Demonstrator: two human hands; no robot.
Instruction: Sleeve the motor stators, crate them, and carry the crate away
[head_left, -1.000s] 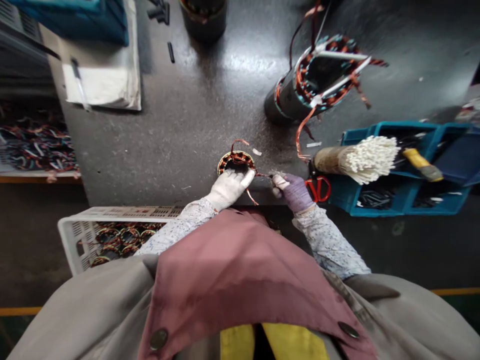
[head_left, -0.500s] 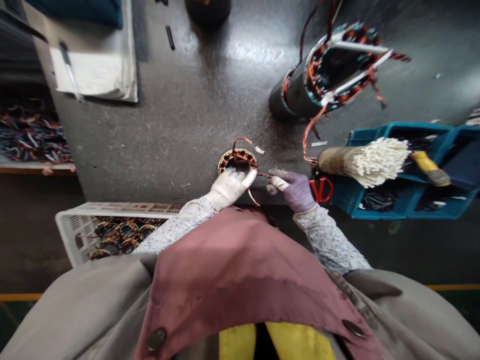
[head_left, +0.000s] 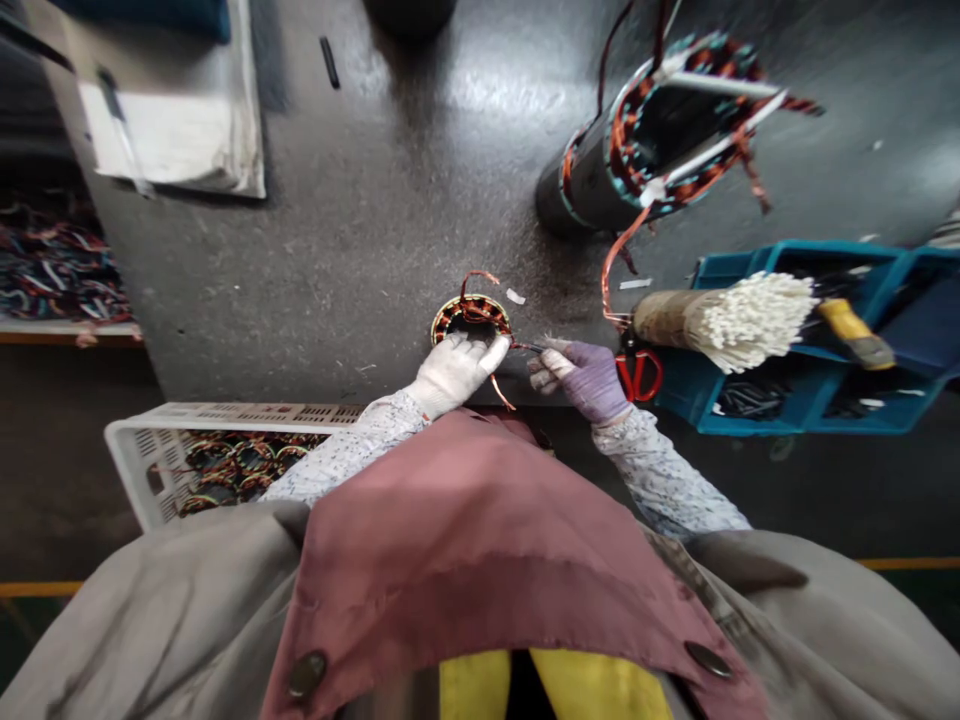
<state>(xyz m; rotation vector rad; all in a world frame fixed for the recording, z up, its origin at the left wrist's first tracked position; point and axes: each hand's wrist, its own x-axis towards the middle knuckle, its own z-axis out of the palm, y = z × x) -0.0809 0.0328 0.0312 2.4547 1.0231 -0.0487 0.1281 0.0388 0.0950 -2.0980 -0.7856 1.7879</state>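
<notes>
Here's the right hand [head_left: 589, 378], gloved in purple, thumb and fingertips pinching the end of a copper lead [head_left: 519, 347]; a dark, slim bit shows at that pinch, too small to name. Across from it the white-gloved left hand [head_left: 454, 370] is curled over the near rim of a wound ring [head_left: 471, 312], thumb by the lead's root, gripping it down on the tabletop [head_left: 315, 230], close to the middle of the near edge. So the step looks like working that one lead while the ring is braced. From here the next move calls for a firm left hold and a straight, light pull on the right, with no tugging at the windings.

Two loose ends stick out of the ring, one on the far side, one toward the near edge. A white scrap [head_left: 516, 297] lies just beside it. Farther out, red-handled scissors [head_left: 639, 375] lie near the near edge, right of the right hand, then blue bins [head_left: 750, 425] toward the right, and a big wound cylinder [head_left: 592, 180] toward the far edge.
</notes>
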